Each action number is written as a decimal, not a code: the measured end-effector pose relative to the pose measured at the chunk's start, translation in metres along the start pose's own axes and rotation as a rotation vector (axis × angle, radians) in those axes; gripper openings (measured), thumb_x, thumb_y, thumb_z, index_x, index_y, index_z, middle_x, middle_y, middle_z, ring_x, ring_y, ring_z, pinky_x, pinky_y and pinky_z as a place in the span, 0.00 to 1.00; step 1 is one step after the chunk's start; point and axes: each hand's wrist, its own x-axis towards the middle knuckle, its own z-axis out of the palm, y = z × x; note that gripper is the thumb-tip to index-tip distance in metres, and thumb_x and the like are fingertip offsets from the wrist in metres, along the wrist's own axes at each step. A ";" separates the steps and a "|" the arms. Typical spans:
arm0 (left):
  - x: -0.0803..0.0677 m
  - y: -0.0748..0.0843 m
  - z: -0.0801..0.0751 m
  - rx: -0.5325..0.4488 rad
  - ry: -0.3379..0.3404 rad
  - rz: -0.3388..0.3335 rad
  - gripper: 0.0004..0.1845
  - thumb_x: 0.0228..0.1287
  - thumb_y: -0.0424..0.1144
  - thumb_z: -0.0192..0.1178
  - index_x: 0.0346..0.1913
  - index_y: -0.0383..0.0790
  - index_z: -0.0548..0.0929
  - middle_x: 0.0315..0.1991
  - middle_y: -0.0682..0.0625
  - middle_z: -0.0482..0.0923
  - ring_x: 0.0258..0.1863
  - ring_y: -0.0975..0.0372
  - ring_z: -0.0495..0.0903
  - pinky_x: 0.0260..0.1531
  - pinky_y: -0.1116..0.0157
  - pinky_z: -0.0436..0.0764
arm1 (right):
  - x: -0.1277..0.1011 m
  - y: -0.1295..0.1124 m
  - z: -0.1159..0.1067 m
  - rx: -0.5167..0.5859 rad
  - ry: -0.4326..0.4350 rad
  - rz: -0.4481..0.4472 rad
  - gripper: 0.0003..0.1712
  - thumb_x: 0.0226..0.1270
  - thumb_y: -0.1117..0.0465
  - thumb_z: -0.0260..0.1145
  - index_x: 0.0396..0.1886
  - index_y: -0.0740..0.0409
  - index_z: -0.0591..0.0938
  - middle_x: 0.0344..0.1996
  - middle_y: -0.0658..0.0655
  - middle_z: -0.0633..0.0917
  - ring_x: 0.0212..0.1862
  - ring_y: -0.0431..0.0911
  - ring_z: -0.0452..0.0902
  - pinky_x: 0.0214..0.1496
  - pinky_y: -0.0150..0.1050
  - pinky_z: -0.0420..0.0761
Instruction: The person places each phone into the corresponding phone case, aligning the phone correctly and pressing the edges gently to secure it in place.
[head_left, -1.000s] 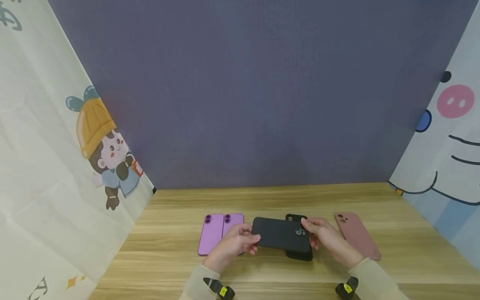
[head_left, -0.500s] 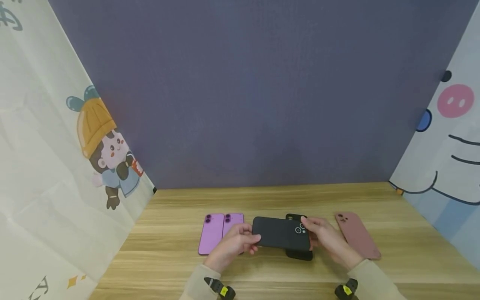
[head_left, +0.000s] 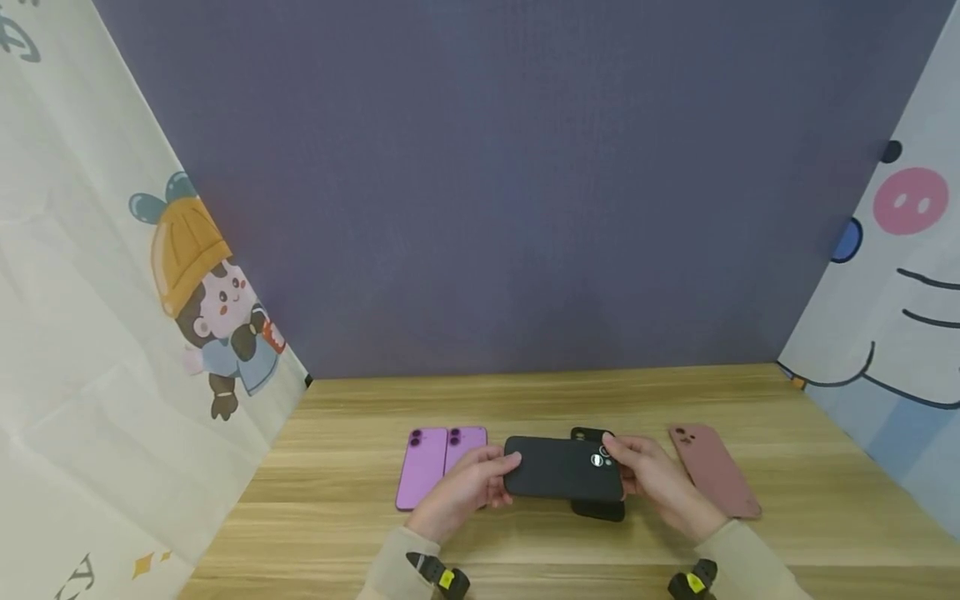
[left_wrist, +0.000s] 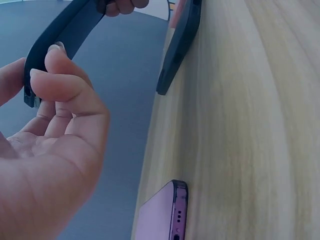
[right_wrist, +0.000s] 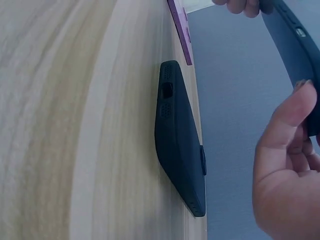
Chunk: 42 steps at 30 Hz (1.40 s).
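Both hands hold a black phone case [head_left: 558,468] sideways above the table, its back with the camera openings toward the head view. My left hand [head_left: 468,483] pinches the left end between thumb and fingers. At the camera end, my right hand [head_left: 656,475] grips it, thumb on top and fingers behind. A slot shows in its side edge in the right wrist view; whether a phone sits inside I cannot tell. Partly hidden behind it, a second black phone case [right_wrist: 180,145] lies on the table, its camera bump facing up.
Two purple phones [head_left: 422,471] lie side by side at the left, one partly behind my left hand. A dusty-pink phone or case [head_left: 716,471] lies at the right. The wooden table [head_left: 360,400] meets a dark blue panel [head_left: 480,208] at the back, with printed sheets on both sides.
The held black phone case has tipped slightly, its left end rising a little relative to the left thumb, which has shifted up. Both hands keep their hold; the things on the table stay put.
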 end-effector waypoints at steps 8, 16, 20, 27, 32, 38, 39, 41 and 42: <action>0.003 0.002 0.003 0.040 0.035 0.018 0.16 0.69 0.48 0.65 0.32 0.42 0.73 0.22 0.54 0.72 0.21 0.66 0.74 0.28 0.70 0.78 | -0.002 0.001 -0.002 -0.002 0.001 -0.008 0.23 0.82 0.45 0.53 0.43 0.59 0.84 0.28 0.49 0.84 0.27 0.41 0.76 0.30 0.37 0.79; 0.008 0.003 0.003 0.030 0.066 0.033 0.15 0.68 0.47 0.65 0.39 0.36 0.81 0.28 0.52 0.80 0.21 0.67 0.73 0.24 0.71 0.71 | 0.000 0.002 0.001 -0.003 -0.047 -0.009 0.22 0.83 0.49 0.52 0.40 0.59 0.83 0.27 0.50 0.84 0.26 0.41 0.78 0.29 0.36 0.80; 0.009 0.000 0.003 0.031 0.049 0.039 0.16 0.69 0.44 0.64 0.46 0.32 0.83 0.26 0.53 0.81 0.19 0.68 0.73 0.21 0.73 0.70 | 0.001 0.001 0.002 0.013 -0.045 0.013 0.22 0.82 0.45 0.53 0.38 0.57 0.82 0.26 0.49 0.83 0.27 0.41 0.77 0.32 0.37 0.79; 0.009 -0.002 0.003 0.032 0.047 0.052 0.12 0.68 0.43 0.65 0.39 0.35 0.84 0.22 0.54 0.79 0.17 0.69 0.72 0.19 0.74 0.70 | 0.003 0.002 0.001 0.062 -0.025 0.060 0.24 0.79 0.41 0.55 0.38 0.57 0.81 0.27 0.49 0.82 0.27 0.40 0.76 0.35 0.37 0.80; 0.010 -0.002 0.006 0.020 0.055 0.048 0.10 0.68 0.42 0.65 0.35 0.36 0.82 0.21 0.54 0.78 0.16 0.68 0.72 0.18 0.73 0.69 | 0.001 0.005 0.000 0.111 -0.031 0.084 0.26 0.79 0.40 0.55 0.44 0.60 0.82 0.32 0.50 0.86 0.32 0.41 0.82 0.38 0.37 0.83; 0.010 -0.002 0.007 0.002 0.064 0.052 0.11 0.69 0.42 0.63 0.34 0.36 0.82 0.21 0.53 0.77 0.16 0.68 0.71 0.18 0.72 0.69 | -0.002 0.009 0.000 0.161 -0.043 0.081 0.28 0.78 0.41 0.57 0.51 0.62 0.83 0.33 0.51 0.88 0.31 0.41 0.83 0.36 0.38 0.83; 0.010 -0.002 0.007 0.000 0.070 0.053 0.11 0.69 0.42 0.63 0.34 0.36 0.82 0.21 0.53 0.77 0.16 0.68 0.71 0.18 0.72 0.69 | -0.002 0.009 0.000 0.179 -0.052 0.079 0.27 0.78 0.42 0.57 0.51 0.61 0.83 0.33 0.51 0.88 0.31 0.41 0.83 0.36 0.38 0.83; 0.010 -0.002 0.007 -0.004 0.082 0.051 0.11 0.69 0.42 0.63 0.34 0.37 0.81 0.22 0.53 0.77 0.17 0.68 0.71 0.18 0.72 0.70 | -0.004 0.009 0.001 0.212 -0.076 0.071 0.24 0.79 0.44 0.57 0.50 0.60 0.83 0.33 0.51 0.88 0.31 0.41 0.83 0.36 0.38 0.83; 0.010 -0.002 0.007 -0.008 0.090 0.052 0.11 0.69 0.42 0.63 0.34 0.37 0.81 0.22 0.54 0.77 0.17 0.68 0.71 0.19 0.72 0.70 | -0.004 0.009 0.000 0.229 -0.085 0.066 0.22 0.79 0.46 0.57 0.50 0.59 0.84 0.33 0.51 0.88 0.32 0.41 0.83 0.36 0.37 0.83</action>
